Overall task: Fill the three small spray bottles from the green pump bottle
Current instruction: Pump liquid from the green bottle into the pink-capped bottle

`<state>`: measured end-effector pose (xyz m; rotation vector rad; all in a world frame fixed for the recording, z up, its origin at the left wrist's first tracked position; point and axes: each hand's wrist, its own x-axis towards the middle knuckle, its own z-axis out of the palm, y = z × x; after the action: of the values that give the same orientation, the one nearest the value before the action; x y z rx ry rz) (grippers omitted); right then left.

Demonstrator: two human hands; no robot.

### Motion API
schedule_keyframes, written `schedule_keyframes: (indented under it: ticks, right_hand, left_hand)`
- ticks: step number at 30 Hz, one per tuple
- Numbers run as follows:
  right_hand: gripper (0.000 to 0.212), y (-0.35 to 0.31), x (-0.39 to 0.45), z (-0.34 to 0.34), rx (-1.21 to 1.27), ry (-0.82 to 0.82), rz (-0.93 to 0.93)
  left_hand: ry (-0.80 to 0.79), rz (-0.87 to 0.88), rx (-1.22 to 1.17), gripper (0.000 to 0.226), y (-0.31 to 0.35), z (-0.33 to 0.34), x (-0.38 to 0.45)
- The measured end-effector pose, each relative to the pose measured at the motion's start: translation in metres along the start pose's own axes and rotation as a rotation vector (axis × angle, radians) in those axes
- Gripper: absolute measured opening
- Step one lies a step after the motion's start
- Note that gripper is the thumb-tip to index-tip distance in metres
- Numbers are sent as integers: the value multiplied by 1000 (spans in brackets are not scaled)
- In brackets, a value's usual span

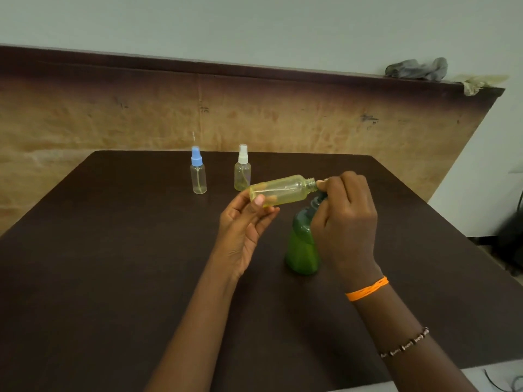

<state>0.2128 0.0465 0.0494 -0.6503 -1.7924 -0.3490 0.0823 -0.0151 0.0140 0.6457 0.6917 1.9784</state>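
Note:
My left hand (245, 225) holds an uncapped small clear bottle (283, 190) on its side, neck pointing right, with yellowish liquid inside. My right hand (346, 219) is curled over the pump head of the green pump bottle (301, 247), which stands on the dark table (113, 278); its fingertips sit at the open neck. The pump head is mostly hidden by my right hand. Two capped spray bottles stand at the back: one with a blue cap (198, 171) and one with a white cap (242, 168).
A brown-and-tan board (254, 114) leans against the wall behind the table. Grey cloth (416, 69) lies on its top edge at the right. The table's right edge drops off to a light floor with dark objects (512, 244).

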Motion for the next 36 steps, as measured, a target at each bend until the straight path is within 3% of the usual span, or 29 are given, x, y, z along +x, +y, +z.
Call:
schedule_keyframes:
  ticks: [2,5,11,16,22,28,36]
  right_hand:
    - [21,3,-6,2,34,30,9]
    - [19,4,-6,-1,59,-11,-2]
    - [18,-3,2,-8,18,-56,-1]
    - [34,2,-11,5,105,57,44]
    - [20,2,1,-4,80,-31,18]
    - [22,3,-7,5,88,26,54]
    - [18,0,4,-5,53,-43,28]
  left_hand:
    - [-22,-1,10,65,0,-2,0]
    - [-15,1,5,72,-1,-4,0]
    - [16,-10,-8,33,-1,2,0]
    - [22,-8,2,37,0,2,-1]
    - [29,-7,7,33,2,6,-6]
    - [25,-17,7,33,1,5,-5]
    - [24,-17,-22,32,1,6,-4]
